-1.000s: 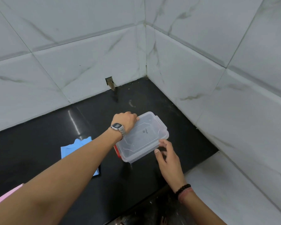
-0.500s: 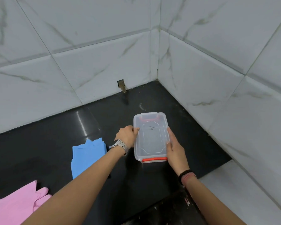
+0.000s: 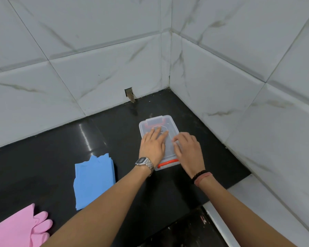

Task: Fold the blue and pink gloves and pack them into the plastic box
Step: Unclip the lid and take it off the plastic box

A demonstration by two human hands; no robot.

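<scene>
A clear plastic box point(image 3: 169, 123) with orange latches and its lid on lies flat on the black counter, near the right wall. My left hand point(image 3: 152, 147) rests palm down on the lid with fingers spread. My right hand point(image 3: 187, 148) lies on the lid's right side, fingers curled at its edge. The blue glove point(image 3: 93, 180) lies folded flat on the counter to the left of the box. The pink glove point(image 3: 23, 229) lies unfolded at the bottom left corner, partly out of frame.
White marble-tiled walls point(image 3: 239, 77) meet in a corner behind the box. A small notch in the back wall point(image 3: 129, 93) sits at counter level. The black counter point(image 3: 43, 154) ends at a lower white ledge point(image 3: 257, 211) on the right.
The box was turned lengthwise and set down flat. Both hands moved from gripping its sides onto the top of the lid. The view shifted, showing more of both gloves.
</scene>
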